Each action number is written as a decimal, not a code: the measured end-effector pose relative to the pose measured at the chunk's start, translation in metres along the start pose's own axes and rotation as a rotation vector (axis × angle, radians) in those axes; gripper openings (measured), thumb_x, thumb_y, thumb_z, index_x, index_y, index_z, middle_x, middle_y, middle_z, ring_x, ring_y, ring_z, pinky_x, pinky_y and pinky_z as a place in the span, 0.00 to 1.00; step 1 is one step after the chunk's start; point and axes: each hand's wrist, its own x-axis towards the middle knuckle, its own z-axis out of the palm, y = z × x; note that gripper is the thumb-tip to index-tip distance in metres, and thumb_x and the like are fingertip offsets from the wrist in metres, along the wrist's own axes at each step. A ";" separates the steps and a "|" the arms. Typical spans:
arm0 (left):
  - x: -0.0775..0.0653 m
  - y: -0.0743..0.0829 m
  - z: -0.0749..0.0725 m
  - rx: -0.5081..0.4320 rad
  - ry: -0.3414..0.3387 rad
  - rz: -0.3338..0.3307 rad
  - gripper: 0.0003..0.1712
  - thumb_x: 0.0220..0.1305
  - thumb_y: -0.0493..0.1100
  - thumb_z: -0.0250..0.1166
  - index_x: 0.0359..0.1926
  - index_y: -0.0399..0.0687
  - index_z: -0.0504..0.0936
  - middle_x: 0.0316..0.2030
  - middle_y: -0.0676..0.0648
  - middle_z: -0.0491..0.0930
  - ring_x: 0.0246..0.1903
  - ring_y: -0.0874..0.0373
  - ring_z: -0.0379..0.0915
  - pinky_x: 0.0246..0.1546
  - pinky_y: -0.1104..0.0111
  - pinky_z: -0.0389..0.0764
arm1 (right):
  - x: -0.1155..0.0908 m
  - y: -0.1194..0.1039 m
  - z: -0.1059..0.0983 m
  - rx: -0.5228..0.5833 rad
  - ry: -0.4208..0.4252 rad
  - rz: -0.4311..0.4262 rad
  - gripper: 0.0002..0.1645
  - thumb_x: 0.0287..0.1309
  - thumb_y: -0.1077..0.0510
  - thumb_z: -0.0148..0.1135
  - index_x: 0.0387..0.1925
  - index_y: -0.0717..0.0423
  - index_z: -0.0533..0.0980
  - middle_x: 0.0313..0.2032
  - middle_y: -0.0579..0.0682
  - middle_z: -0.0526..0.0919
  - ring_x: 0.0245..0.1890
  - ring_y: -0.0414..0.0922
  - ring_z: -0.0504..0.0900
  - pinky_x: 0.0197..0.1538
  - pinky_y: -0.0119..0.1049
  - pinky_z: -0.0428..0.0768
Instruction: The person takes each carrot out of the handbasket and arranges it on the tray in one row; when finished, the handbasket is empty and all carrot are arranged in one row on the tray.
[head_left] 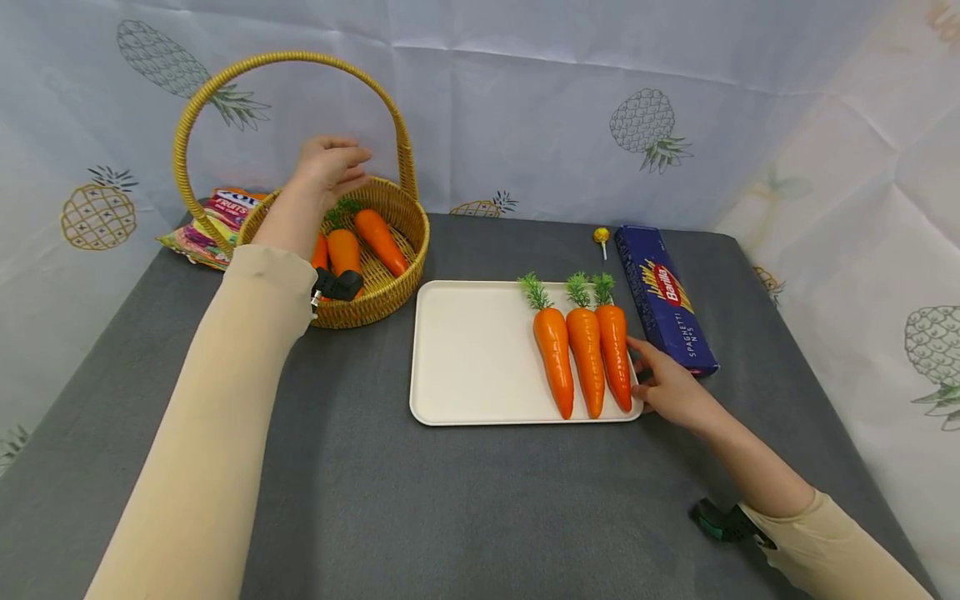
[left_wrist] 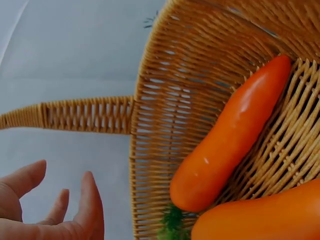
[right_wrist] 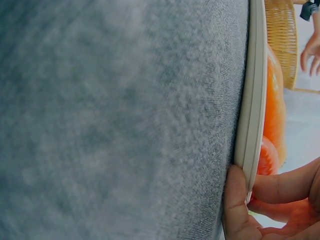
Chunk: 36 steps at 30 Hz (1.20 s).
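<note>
Above the back of a wicker basket (head_left: 420,237), my left hand (head_left: 330,171) hovers with loosely bent fingers and nothing in them. Inside the basket lie orange carrots (head_left: 381,242) with green tops; my left forearm hides part of it. In the left wrist view the hand (left_wrist: 65,220) is beside the basket's wall, apart from its handle (left_wrist: 85,115). My right hand (head_left: 671,387) is at the right edge of a cream tray (head_left: 480,354). The right wrist view shows its fingers pinching the tray's rim (right_wrist: 252,100). Three carrots (head_left: 585,354) lie side by side on the tray's right half.
A blue spaghetti box (head_left: 667,300) lies just right of the tray, with a yellow lollipop (head_left: 602,237) near its far end. Behind the basket's left side is a colourful fruit candy bag (head_left: 217,225). A pineapple-print cloth (head_left: 525,108) hangs behind the grey table (head_left: 450,508).
</note>
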 end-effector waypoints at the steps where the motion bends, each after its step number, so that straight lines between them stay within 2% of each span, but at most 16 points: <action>1: 0.001 -0.001 -0.001 0.016 0.006 -0.003 0.34 0.67 0.41 0.63 0.71 0.51 0.64 0.53 0.55 0.69 0.43 0.60 0.71 0.61 0.75 0.78 | 0.000 0.000 0.000 0.000 0.000 0.001 0.47 0.60 0.70 0.55 0.76 0.68 0.44 0.57 0.73 0.69 0.40 0.49 0.79 0.36 0.37 0.88; 5: 0.006 -0.005 -0.003 0.100 0.010 -0.030 0.34 0.68 0.45 0.62 0.73 0.54 0.62 0.69 0.50 0.62 0.45 0.61 0.70 0.64 0.74 0.76 | 0.000 0.000 0.000 -0.003 0.001 0.008 0.47 0.61 0.70 0.55 0.76 0.68 0.44 0.57 0.73 0.69 0.40 0.48 0.79 0.36 0.37 0.88; 8: 0.010 -0.008 -0.005 0.188 0.000 -0.044 0.35 0.70 0.48 0.59 0.74 0.56 0.60 0.76 0.47 0.55 0.51 0.61 0.70 0.68 0.72 0.72 | 0.000 0.000 0.000 -0.005 -0.001 0.006 0.47 0.61 0.70 0.55 0.76 0.68 0.43 0.57 0.73 0.69 0.40 0.48 0.79 0.36 0.37 0.88; 9: 0.011 -0.009 -0.005 0.220 -0.005 -0.047 0.35 0.70 0.49 0.59 0.74 0.57 0.60 0.76 0.47 0.54 0.54 0.60 0.69 0.70 0.72 0.70 | 0.000 0.000 0.000 -0.003 -0.001 0.006 0.47 0.61 0.70 0.55 0.76 0.68 0.43 0.57 0.73 0.69 0.40 0.48 0.79 0.36 0.37 0.88; 12: 0.015 -0.013 -0.007 0.310 -0.013 -0.054 0.33 0.72 0.51 0.56 0.75 0.57 0.60 0.77 0.48 0.54 0.62 0.58 0.66 0.65 0.72 0.75 | -0.001 0.000 0.000 0.000 -0.004 0.003 0.47 0.61 0.70 0.54 0.76 0.68 0.43 0.57 0.73 0.69 0.40 0.49 0.79 0.36 0.37 0.88; 16: 0.019 -0.016 -0.010 0.407 -0.030 -0.065 0.32 0.73 0.52 0.54 0.75 0.57 0.60 0.76 0.49 0.55 0.56 0.59 0.69 0.57 0.72 0.78 | -0.001 0.000 0.000 -0.001 -0.001 0.002 0.47 0.61 0.71 0.54 0.76 0.68 0.44 0.57 0.73 0.69 0.40 0.49 0.79 0.36 0.37 0.88; 18: 0.021 -0.018 -0.011 0.457 -0.053 -0.067 0.33 0.73 0.53 0.54 0.76 0.57 0.58 0.76 0.48 0.54 0.54 0.59 0.69 0.60 0.69 0.77 | 0.000 -0.001 -0.001 -0.002 0.001 0.004 0.47 0.60 0.71 0.54 0.76 0.68 0.44 0.56 0.73 0.69 0.39 0.48 0.79 0.36 0.37 0.87; 20: 0.022 -0.019 -0.013 0.513 -0.091 -0.069 0.35 0.73 0.54 0.52 0.77 0.57 0.56 0.77 0.45 0.52 0.59 0.55 0.68 0.67 0.66 0.73 | 0.000 0.000 -0.001 -0.004 0.002 0.006 0.47 0.60 0.71 0.54 0.76 0.68 0.44 0.56 0.73 0.69 0.38 0.48 0.79 0.36 0.36 0.87; 23: 0.024 -0.021 -0.014 0.580 -0.156 -0.067 0.36 0.74 0.54 0.51 0.78 0.55 0.52 0.78 0.43 0.47 0.72 0.48 0.59 0.73 0.61 0.67 | 0.000 -0.001 -0.002 -0.001 -0.001 0.010 0.47 0.60 0.71 0.53 0.76 0.67 0.44 0.56 0.72 0.69 0.38 0.48 0.79 0.36 0.36 0.87; 25: 0.025 -0.022 -0.015 0.617 -0.189 -0.064 0.37 0.75 0.54 0.50 0.78 0.54 0.50 0.79 0.43 0.44 0.76 0.45 0.52 0.75 0.59 0.64 | 0.000 -0.001 -0.002 0.000 -0.003 0.011 0.47 0.60 0.71 0.54 0.76 0.67 0.44 0.56 0.72 0.69 0.38 0.48 0.79 0.36 0.35 0.87; 36: 0.026 -0.025 -0.014 0.802 -0.255 -0.067 0.38 0.76 0.54 0.48 0.78 0.48 0.48 0.79 0.43 0.44 0.76 0.42 0.50 0.75 0.54 0.63 | 0.001 -0.001 -0.002 -0.013 -0.001 0.014 0.47 0.60 0.70 0.54 0.76 0.67 0.45 0.56 0.72 0.70 0.37 0.48 0.78 0.36 0.35 0.87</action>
